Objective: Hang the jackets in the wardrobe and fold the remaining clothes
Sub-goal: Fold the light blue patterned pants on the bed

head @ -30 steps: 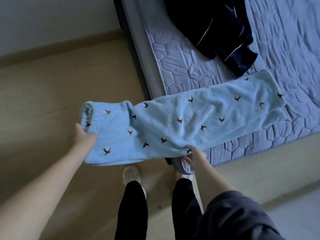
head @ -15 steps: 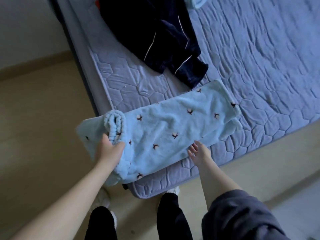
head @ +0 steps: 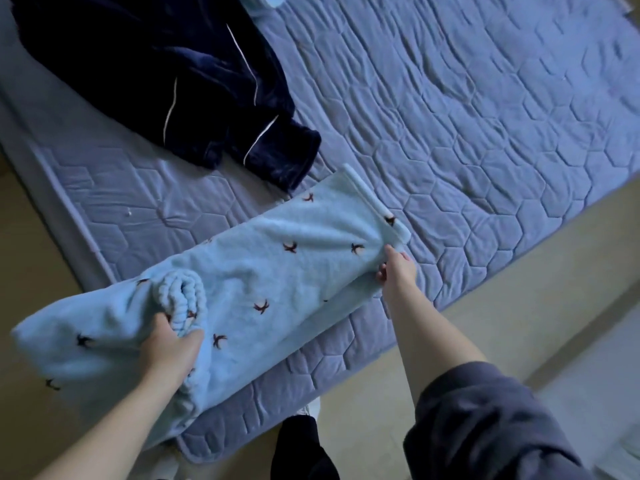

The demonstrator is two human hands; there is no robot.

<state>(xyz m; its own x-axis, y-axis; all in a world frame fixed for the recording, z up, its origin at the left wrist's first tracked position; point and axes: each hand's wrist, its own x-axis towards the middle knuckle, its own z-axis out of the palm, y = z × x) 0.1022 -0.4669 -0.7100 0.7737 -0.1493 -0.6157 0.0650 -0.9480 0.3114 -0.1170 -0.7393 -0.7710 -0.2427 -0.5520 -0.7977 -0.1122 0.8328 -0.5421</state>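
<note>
**A:** What lies at the near corner of the bed [head: 485,133]?

**B:** A pair of pale blue fleece trousers [head: 270,271], patterned with small dark birds and laid slantwise, leg on leg. The cuffs [head: 374,199] rest on the quilted cover. The waist end overhangs the mattress edge, above the floor [head: 485,323].

**A:** And the hands?

**B:** The left hand [head: 169,344] has its fingers curled round the bunched elastic waistband [head: 183,296]. The right hand [head: 398,271] pinches the near edge of the cloth just short of the cuffs, and the fleece puckers there.

**A:** Which step is this, as you read it?

**B:** Squaring the garment before the cross fold, I judge. To do it well:
- Draw the two ends gently apart until the pucker flattens.
- Bring the whole length onto the mattress (an overhanging waist would likely drag the fold askew).
- Match the edges of both legs.
- Carry the waistband over toward the cuffs.

**A:** Is anything in the way?

**B:** A dark navy garment [head: 173,81] with pale piping lies heaped just beyond the cuffs. I cannot tell whether the two touch. The fleece looks thick and springy, so each fold probably wants pressing flat with an open palm.
</note>
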